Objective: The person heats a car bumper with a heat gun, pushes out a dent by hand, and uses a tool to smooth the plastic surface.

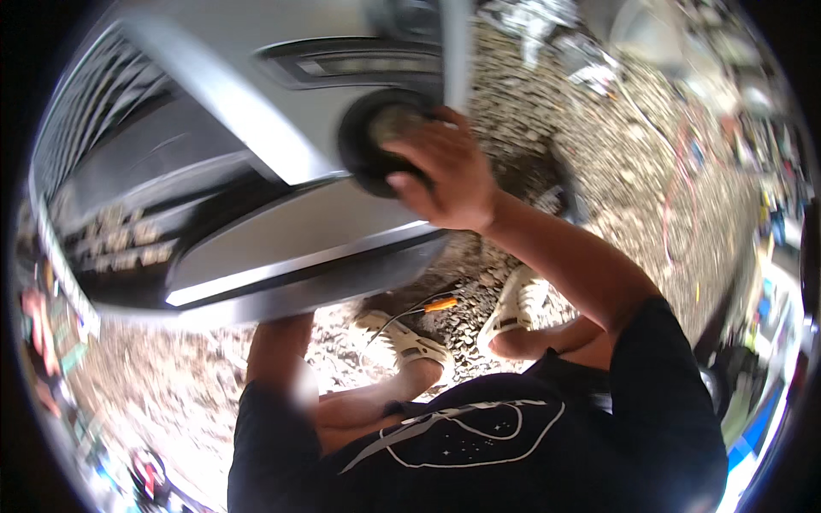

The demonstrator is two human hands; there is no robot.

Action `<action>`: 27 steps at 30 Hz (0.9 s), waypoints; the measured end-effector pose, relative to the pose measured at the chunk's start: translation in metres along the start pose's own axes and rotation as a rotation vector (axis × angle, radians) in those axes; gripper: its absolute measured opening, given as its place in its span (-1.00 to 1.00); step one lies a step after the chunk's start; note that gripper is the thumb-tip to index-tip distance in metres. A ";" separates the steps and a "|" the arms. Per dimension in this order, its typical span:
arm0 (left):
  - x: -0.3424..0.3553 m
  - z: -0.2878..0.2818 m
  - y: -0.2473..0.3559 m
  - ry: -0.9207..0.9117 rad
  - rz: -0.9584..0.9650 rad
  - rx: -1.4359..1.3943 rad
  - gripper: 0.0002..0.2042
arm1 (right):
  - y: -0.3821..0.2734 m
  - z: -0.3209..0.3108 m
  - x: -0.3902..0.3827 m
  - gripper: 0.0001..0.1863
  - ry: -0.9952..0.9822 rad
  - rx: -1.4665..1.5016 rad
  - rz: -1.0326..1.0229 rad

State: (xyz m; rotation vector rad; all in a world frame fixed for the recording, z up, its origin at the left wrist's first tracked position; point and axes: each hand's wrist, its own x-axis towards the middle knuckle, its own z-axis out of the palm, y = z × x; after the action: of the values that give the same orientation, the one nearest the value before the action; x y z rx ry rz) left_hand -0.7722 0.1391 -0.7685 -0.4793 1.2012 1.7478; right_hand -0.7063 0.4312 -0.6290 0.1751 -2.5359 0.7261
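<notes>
In front of me is the silver-grey front bumper (342, 205) of a car. A round, black-rimmed part that looks like a fog lamp (363, 141) sits in it, its pale centre blurred. My right hand (445, 171) reaches in from the right, fingers and thumb bent over the lamp's right side. Below the bumper only my left forearm (280, 342) shows; the hand is hidden behind the lower edge. Above the lamp runs a slim light strip (368, 64) in a dark surround.
On the gravel between my light-coloured clogs (517, 303) lies an orange-handled tool (440, 304) with a thin dark shaft or wire. The dark grille opening (145, 171) spans the left. Crumpled clear plastic (590, 68) and a reddish cord (670, 209) lie on the right.
</notes>
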 end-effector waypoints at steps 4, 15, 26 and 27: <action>-0.013 -0.069 -0.017 0.067 -0.131 0.013 -0.57 | -0.008 0.007 0.003 -0.69 -0.105 0.011 0.029; -0.413 -0.253 -0.073 0.992 0.054 0.457 -0.70 | 0.021 0.007 -0.015 -0.54 -0.401 0.036 0.238; -0.382 -0.032 -0.458 1.144 -0.369 -0.035 -0.66 | 0.034 -0.010 0.027 -0.32 -0.765 -0.046 0.091; -0.352 -0.021 -0.447 1.072 -0.316 0.036 -0.64 | 0.038 -0.015 0.032 -0.30 -0.727 -0.048 0.084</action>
State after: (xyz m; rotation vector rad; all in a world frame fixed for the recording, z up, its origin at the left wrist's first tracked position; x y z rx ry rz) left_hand -0.2216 -0.0051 -0.7495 -1.6094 1.7219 1.1561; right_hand -0.7373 0.4714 -0.6200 0.3731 -3.2612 0.7237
